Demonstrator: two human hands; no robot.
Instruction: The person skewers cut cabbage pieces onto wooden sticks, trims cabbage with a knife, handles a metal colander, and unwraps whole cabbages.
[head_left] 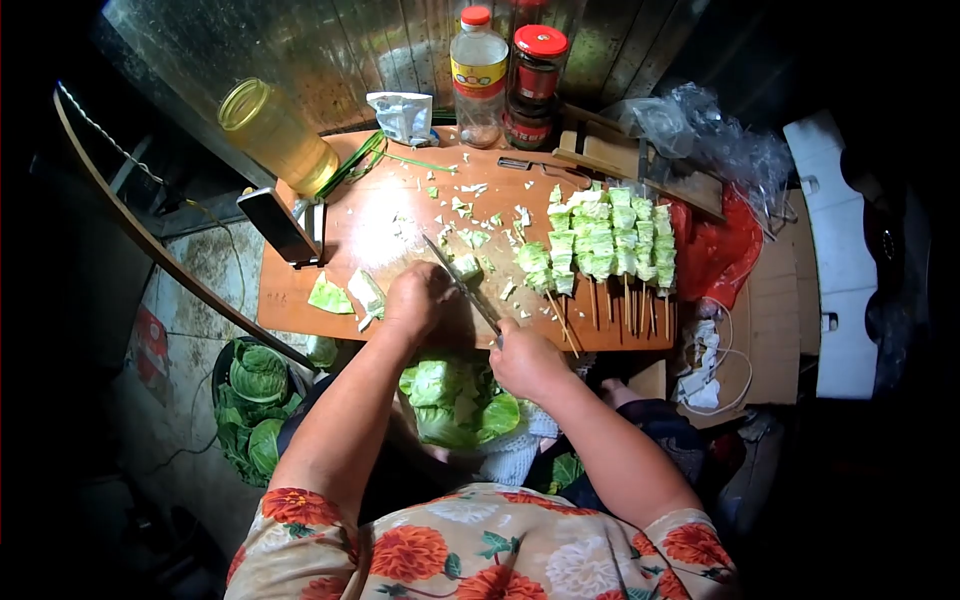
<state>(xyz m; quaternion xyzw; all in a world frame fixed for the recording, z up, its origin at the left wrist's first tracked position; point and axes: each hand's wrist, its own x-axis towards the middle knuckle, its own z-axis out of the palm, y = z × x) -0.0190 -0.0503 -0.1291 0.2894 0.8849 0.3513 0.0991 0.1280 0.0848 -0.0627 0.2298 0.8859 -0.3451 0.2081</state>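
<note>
My right hand [530, 361] is closed round the handle of a knife [462, 285], whose blade slants up and to the left over the wooden board [370, 225]. Beside the blade, my left hand [416, 298] is curled over cabbage, with its fingertips mostly hidden. A cut cabbage piece [466, 266] lies just across the blade. To the left rest a folded pale cabbage piece [367, 293] and a loose leaf piece [330, 295]. Rows of cabbage skewers [610, 235] lie on the right, their sticks pointing toward me. More cabbage leaves [445, 395] sit in front of my body.
A phone [277, 226] leans on a stand at the left edge. Behind are a jar of yellow liquid [285, 140], a clear bottle [479, 85] and a red-lidded jar [538, 65]. A basket of cabbages [255, 400] stands at lower left; a red bag [715, 245] lies right.
</note>
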